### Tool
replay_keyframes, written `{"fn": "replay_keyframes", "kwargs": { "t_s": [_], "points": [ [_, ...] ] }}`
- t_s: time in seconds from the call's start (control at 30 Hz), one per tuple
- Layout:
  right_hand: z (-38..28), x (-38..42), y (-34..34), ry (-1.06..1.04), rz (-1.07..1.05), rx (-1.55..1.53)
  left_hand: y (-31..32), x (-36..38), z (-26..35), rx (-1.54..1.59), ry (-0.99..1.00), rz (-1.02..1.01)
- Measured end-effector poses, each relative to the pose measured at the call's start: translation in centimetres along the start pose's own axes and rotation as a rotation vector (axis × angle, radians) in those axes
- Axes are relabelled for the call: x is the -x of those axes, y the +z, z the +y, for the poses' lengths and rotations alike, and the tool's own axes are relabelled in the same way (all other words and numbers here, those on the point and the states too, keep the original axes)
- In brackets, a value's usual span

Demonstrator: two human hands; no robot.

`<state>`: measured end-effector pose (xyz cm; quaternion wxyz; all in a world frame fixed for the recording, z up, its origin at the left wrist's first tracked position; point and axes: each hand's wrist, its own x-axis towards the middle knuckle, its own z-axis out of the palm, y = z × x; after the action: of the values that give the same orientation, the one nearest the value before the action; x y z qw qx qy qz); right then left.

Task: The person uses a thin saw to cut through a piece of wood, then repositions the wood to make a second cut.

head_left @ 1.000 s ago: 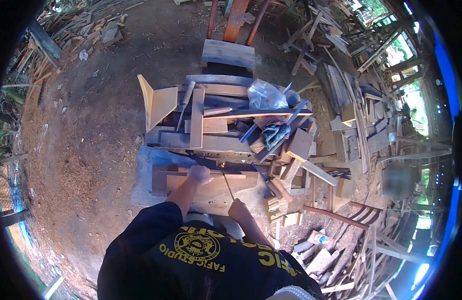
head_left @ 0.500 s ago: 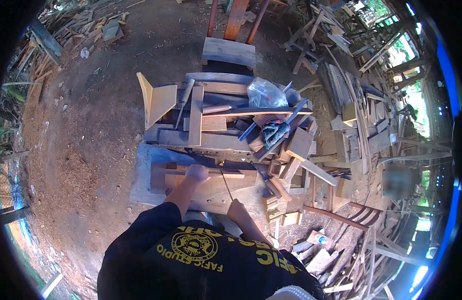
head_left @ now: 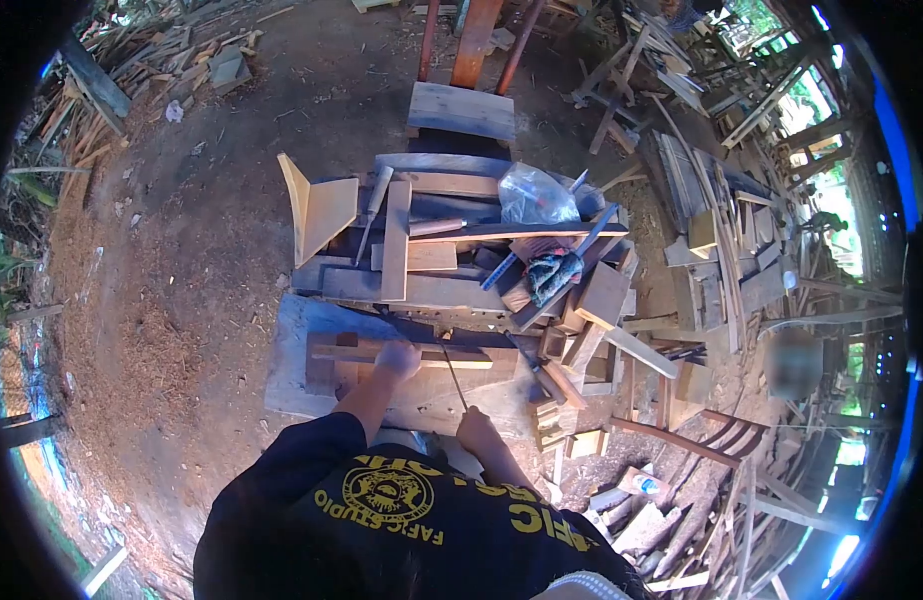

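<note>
Dirt floor [head_left: 177, 255] beside plank bench [head_left: 290, 360], where a wooden strip [head_left: 432, 356] lies long axis left-to-right, left hand [head_left: 399, 358] nearest, fingers curled over its middle; on strip's near side, right hand [head_left: 475, 428] fist-wraps a thin tool [head_left: 455, 377] crossing its right half.

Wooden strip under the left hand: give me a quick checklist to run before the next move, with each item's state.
1. Left hand on the wooden strip: ok.
2. Right hand gripping the thin rod-like tool: ok, closed around its near end.
3. Left hand clear of the tool: ok, a gap shows between them.
4. Tool touching the strip: cannot tell; it crosses the strip in this view, but contact is unclear.
5. Space beyond the strip's right end clear: not ok, piled wooden pieces lie there.
</note>
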<state>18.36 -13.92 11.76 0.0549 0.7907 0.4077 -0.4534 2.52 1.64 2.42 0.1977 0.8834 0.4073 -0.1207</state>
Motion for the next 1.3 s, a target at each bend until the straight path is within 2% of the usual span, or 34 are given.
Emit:
{"fn": "replay_keyframes", "kwargs": {
  "t_s": [0.03,0.1,0.13,0.2,0.23,0.3,0.4,0.47,0.53,0.57,0.63,0.67,0.73,0.77,0.83,0.87,0.93,0.97,1.1,1.17,1.2,1.27,1.3],
  "points": [
    [1.9,-2.2,1.6,-0.001,0.0,0.002,-0.1,-0.1,0.0,0.001,0.002,-0.013],
    [6.5,-6.8,5.3,-0.273,-0.063,0.195,-0.2,-0.6,-0.2,0.012,0.011,-0.049],
    [5.0,-5.7,4.0,-0.269,-0.062,0.194,-0.1,-0.6,-0.3,0.02,0.02,-0.088],
    [-1.0,-1.6,-0.8,-0.079,0.03,-0.08,0.7,-0.7,-0.3,0.039,0.014,-0.096],
    [-1.4,-1.4,-1.0,-0.081,0.035,-0.08,0.4,-0.8,-0.3,0.053,0.004,-0.1],
    [-1.7,-0.8,-0.8,-0.001,0.029,-0.074,-0.5,-0.5,-0.2,0.046,0.011,-0.11],
    [-0.8,0.9,-0.5,0.002,-0.029,0.015,-0.9,-0.6,-0.2,0.034,0.01,-0.135],
    [3.5,-1.6,3.1,0.041,0.007,0.023,0.1,-1.0,-0.4,0.031,0.005,-0.146],
    [8.5,-5.1,6.4,-0.292,-0.054,0.361,0.9,-1.2,-0.6,0.079,-0.018,-0.116],
    [7.5,-4.8,5.4,-0.288,-0.052,0.36,0.4,-1.1,-0.5,0.08,-0.013,-0.116],
    [3.2,-3.5,1.6,-0.523,-0.086,0.577,-1.5,-0.7,-0.4,0.083,0.035,-0.21],
    [2.3,-3.2,1.1,-0.519,-0.083,0.577,-1.5,-0.7,-0.2,0.082,0.039,-0.208],
    [0.8,-2.7,0.3,-0.53,0.141,0.393,-1.4,-0.6,-0.2,0.046,0.035,-0.172],
    [0.2,-1.9,-0.4,-0.532,0.142,0.393,-1.0,-0.4,-0.1,0.046,0.034,-0.171],
    [-1.2,-0.3,-1.9,-0.311,-0.07,0.24,-0.5,-0.4,-0.3,0.054,0.019,-0.089],
    [-0.7,-0.3,-1.1,-0.316,-0.07,0.24,-0.3,-0.5,-0.4,0.051,0.015,-0.088],
    [-0.7,0.9,-0.4,0.036,-0.035,0.028,-1.3,-0.6,-0.1,0.044,-0.004,-0.175],
    [-0.9,2.7,-1.5,-0.036,-0.049,0.034,-1.0,-0.7,-0.3,0.045,-0.004,-0.176],
    [0.8,1.0,-0.5,0.013,0.01,-0.01,-1.2,-0.6,-0.3,0.023,0.023,-0.165],
    [3.6,-3.5,2.5,-0.188,0.029,0.083,-1.4,-0.5,-0.3,0.009,0.034,-0.185],
    [3.4,-3.6,2.2,-0.186,0.033,0.082,-0.8,-0.6,-0.4,0.03,0.044,-0.147],
    [2.3,-4.2,1.2,-0.607,0.034,0.631,-1.0,-0.6,-0.4,0.049,0.051,-0.105],
    [1.7,-3.7,0.6,-0.631,-0.01,0.738,-1.7,-0.3,-0.1,0.034,0.035,-0.141]
  ]
}}
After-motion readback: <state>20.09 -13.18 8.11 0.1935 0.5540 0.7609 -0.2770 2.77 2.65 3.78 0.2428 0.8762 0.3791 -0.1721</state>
